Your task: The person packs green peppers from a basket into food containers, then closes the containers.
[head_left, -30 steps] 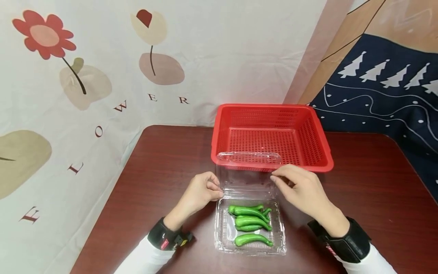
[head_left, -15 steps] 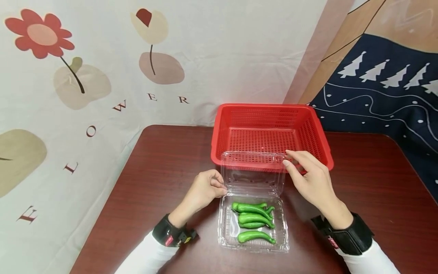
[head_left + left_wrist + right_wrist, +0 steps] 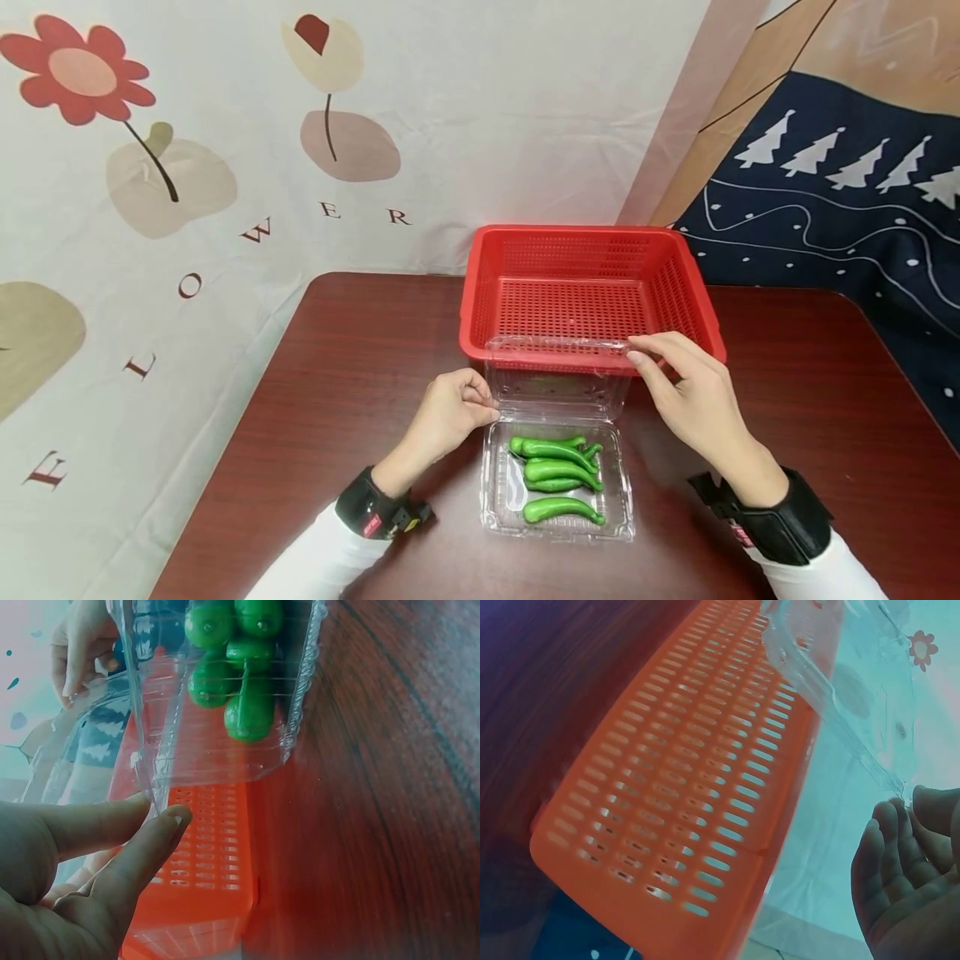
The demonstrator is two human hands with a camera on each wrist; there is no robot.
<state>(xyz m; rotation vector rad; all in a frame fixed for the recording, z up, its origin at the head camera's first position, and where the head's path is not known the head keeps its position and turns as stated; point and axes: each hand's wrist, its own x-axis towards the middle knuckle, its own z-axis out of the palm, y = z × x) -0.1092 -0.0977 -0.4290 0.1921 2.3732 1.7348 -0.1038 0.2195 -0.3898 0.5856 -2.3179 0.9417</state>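
A clear plastic clamshell box [image 3: 489, 512] sits on the table, its lid [image 3: 551, 390] raised at the back. In the base lie several green chili peppers [image 3: 558, 471], most in a cluster and one apart toward the front. My left hand [image 3: 450, 412] pinches the box's left edge near the hinge; in the left wrist view the thumb and finger [image 3: 161, 832] meet on the clear rim. At the lid's upper right corner, my right hand [image 3: 693, 396] pinches the edge between thumb and fingertips, which the right wrist view shows at the lid's corner [image 3: 892, 784].
A red perforated plastic basket [image 3: 468, 333] stands right behind the box, and the raised lid overlaps its front rim in the head view. The dark reddish wooden table [image 3: 360, 333] ends at a printed cloth backdrop [image 3: 450, 108].
My right hand has moved from the lid's right side up to its upper right corner and pinches it there. The box has shifted slightly right and back; the left hand keeps its hold.
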